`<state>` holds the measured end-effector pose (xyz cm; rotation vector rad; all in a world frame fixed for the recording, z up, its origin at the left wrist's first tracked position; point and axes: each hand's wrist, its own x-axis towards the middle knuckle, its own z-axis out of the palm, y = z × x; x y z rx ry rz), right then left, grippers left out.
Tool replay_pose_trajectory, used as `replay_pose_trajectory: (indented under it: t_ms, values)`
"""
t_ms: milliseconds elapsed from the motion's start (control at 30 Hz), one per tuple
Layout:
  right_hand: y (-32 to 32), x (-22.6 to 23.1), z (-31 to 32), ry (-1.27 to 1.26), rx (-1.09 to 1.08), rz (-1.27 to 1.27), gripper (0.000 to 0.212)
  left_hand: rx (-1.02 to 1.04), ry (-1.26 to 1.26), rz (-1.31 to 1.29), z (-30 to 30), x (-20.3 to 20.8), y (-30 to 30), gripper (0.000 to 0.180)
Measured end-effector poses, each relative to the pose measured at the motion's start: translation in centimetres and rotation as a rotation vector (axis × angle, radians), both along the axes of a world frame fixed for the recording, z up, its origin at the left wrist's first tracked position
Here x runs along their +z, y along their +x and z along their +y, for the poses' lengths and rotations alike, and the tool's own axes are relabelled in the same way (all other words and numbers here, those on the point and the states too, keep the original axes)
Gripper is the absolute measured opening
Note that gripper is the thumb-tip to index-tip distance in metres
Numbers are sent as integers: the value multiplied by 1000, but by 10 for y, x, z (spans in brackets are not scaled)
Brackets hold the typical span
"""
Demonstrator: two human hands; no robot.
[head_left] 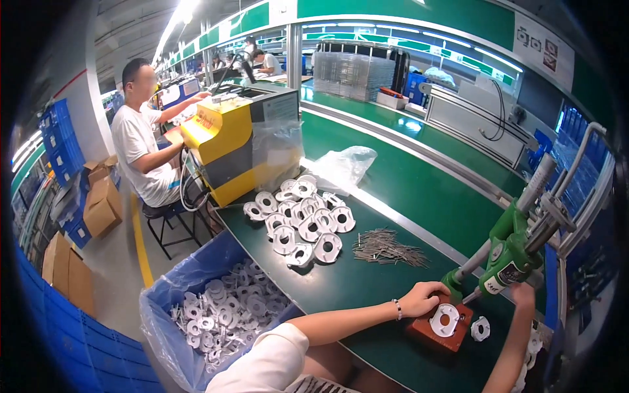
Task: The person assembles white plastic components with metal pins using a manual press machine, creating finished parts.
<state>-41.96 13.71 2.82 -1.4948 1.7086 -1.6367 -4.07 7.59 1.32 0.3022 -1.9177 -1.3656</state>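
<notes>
Left hand (421, 300): fingers curled, resting on white ring-shaped part (445, 319) seated on red-brown fixture block (438, 329) under green press (510, 252). Right hand (523, 293) at press lever base; grip not discernible. Part likely light, stiff moulded plastic; best pinched at outer rim. Second part (480, 328) just beside block; pin pile (390, 249), heap of parts (301, 219) farther off

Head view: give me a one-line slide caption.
Left hand steadies a white plastic ring on a red-brown fixture block under a green hand press; right hand at its base.
</notes>
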Motion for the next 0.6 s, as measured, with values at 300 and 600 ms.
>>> replay_pose_trajectory:
  t_ms: [300, 600]
  values:
    - [169, -1, 69, -77, 82, -466, 50, -41, -608, -262, 8, 33, 24, 56]
    - [183, 13, 84, -225, -2, -340, 51, 51, -399, -59, 13, 37, 27, 68]
